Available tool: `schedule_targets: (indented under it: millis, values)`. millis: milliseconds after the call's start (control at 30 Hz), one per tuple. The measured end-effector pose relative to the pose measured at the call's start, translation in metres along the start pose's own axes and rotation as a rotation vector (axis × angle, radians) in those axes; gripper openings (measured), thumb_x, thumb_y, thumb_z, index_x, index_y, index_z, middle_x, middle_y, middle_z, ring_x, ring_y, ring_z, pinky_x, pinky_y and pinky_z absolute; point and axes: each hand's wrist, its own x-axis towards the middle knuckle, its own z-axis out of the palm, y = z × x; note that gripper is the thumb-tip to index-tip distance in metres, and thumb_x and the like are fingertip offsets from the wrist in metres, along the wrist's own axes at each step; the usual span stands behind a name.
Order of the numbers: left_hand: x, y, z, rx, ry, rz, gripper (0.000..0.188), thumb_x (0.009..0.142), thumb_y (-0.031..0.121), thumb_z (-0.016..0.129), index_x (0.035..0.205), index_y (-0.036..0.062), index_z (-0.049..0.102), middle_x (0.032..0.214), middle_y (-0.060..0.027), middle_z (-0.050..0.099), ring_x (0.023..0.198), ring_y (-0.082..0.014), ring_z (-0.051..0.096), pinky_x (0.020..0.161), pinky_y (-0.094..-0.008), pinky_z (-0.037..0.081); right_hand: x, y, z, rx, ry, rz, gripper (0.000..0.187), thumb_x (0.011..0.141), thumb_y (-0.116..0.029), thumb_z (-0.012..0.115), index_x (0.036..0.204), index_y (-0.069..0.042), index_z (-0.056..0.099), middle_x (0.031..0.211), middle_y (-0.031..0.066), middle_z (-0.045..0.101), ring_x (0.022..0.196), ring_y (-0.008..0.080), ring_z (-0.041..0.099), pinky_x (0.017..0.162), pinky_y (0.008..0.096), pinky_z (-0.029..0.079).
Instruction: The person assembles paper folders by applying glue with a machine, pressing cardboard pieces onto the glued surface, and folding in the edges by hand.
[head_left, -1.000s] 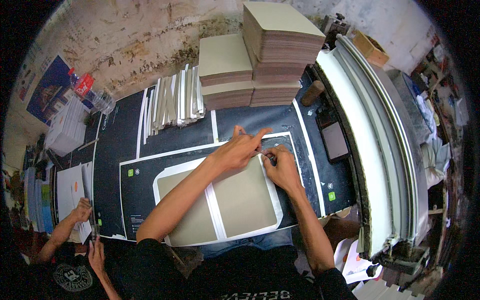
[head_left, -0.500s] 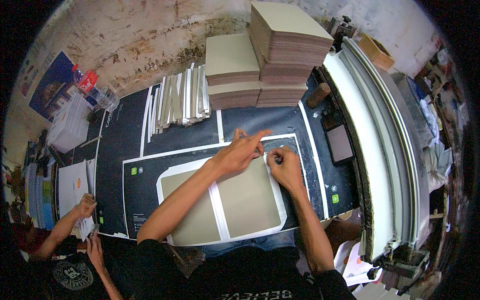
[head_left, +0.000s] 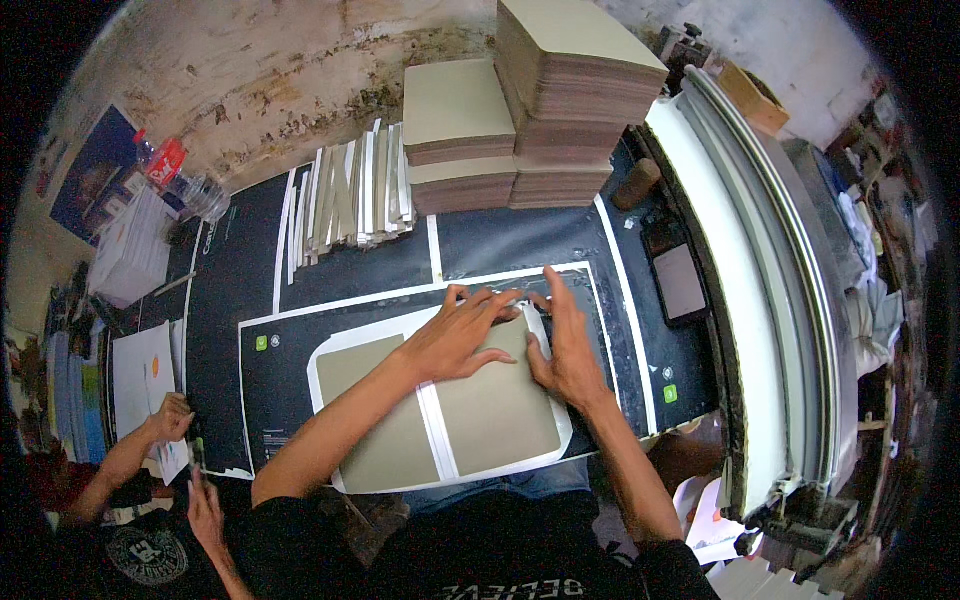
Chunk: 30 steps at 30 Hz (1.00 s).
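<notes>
In front of me lies a white sheet (head_left: 433,430) with two grey-beige boards on it, the left board (head_left: 375,425) and the right board (head_left: 503,420), split by a white strip. My left hand (head_left: 455,335) rests over the right board's upper part, fingers spread toward the top right corner and thumb apart. Beside it, my right hand (head_left: 570,355) sits at that corner, index finger stretched away from me and thumb on the board's edge. The paper under the fingertips is partly hidden. Neither hand visibly grasps anything.
Tall stacks of grey board (head_left: 575,90) stand at the back, beside a pile of narrow strips (head_left: 350,195). A phone (head_left: 680,283) and a large roller machine (head_left: 790,260) are on the right. At left, a co-worker's hand (head_left: 170,418) is on white sheets (head_left: 140,370), near a bottle (head_left: 190,180).
My right hand has opened from a pinch, with its index finger stretched out. My left hand has shifted slightly left and lower, spreading over the board. The co-worker's lower hand has moved slightly.
</notes>
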Motion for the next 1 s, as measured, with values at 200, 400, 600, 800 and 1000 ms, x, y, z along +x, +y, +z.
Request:
schedule_targets:
  millis: [200, 400, 600, 800, 1000]
  values:
    - [-0.001, 0.012, 0.006, -0.042, 0.082, -0.107, 0.092, 0.085, 0.044, 0.077, 0.154, 0.0060, 0.029, 0.137, -0.0122, 0.060, 0.131, -0.0314, 0.050, 0.110, -0.0544, 0.026, 0.002, -0.003, 0.003, -0.118, -0.132, 0.014, 0.095, 0.085, 0.006, 0.057, 0.161, -0.002, 0.000, 0.157, 0.0317, 0.030, 0.135, 0.0466, 0.045, 0.114, 0.0566, 0.032]
    - [-0.014, 0.024, 0.011, -0.079, 0.219, -0.247, 0.093, 0.080, 0.041, 0.082, 0.153, 0.0076, 0.033, 0.109, -0.0027, 0.070, 0.113, -0.0233, 0.060, 0.104, -0.0529, 0.029, 0.001, -0.003, 0.016, -0.259, -0.221, 0.090, 0.095, 0.086, 0.005, 0.054, 0.161, -0.002, -0.005, 0.160, 0.0344, 0.022, 0.140, 0.0433, 0.044, 0.111, 0.0622, 0.030]
    - [-0.027, 0.056, 0.018, 0.006, 0.216, -0.410, 0.078, 0.089, 0.037, 0.075, 0.150, 0.0090, 0.037, 0.117, -0.0073, 0.073, 0.119, -0.0262, 0.060, 0.106, -0.0547, 0.026, 0.001, 0.002, 0.018, -0.309, -0.193, -0.042, 0.096, 0.086, 0.005, 0.055, 0.161, -0.003, -0.003, 0.154, 0.0320, 0.038, 0.128, 0.0419, 0.058, 0.109, 0.0608, 0.028]
    - [-0.144, 0.048, -0.028, 0.178, 0.565, -0.834, 0.057, 0.079, 0.034, 0.085, 0.125, 0.0087, 0.062, 0.123, -0.0124, 0.066, 0.115, -0.0329, 0.060, 0.102, -0.0509, 0.035, -0.025, -0.041, 0.027, -0.381, 0.017, -0.036, 0.071, 0.090, -0.006, 0.067, 0.155, -0.009, 0.036, 0.117, 0.0174, 0.073, 0.102, 0.0222, 0.070, 0.109, 0.0479, 0.025]
    - [-0.224, -0.001, -0.048, 0.098, 0.604, -0.979, 0.078, 0.064, 0.051, 0.092, 0.121, 0.0069, 0.062, 0.119, -0.0143, 0.064, 0.118, -0.0332, 0.057, 0.098, -0.0501, 0.041, -0.022, -0.098, 0.076, -0.024, -0.056, -0.171, 0.040, 0.085, 0.003, 0.065, 0.125, -0.002, 0.061, 0.111, 0.0227, 0.057, 0.100, 0.0351, 0.061, 0.089, 0.0432, 0.050]
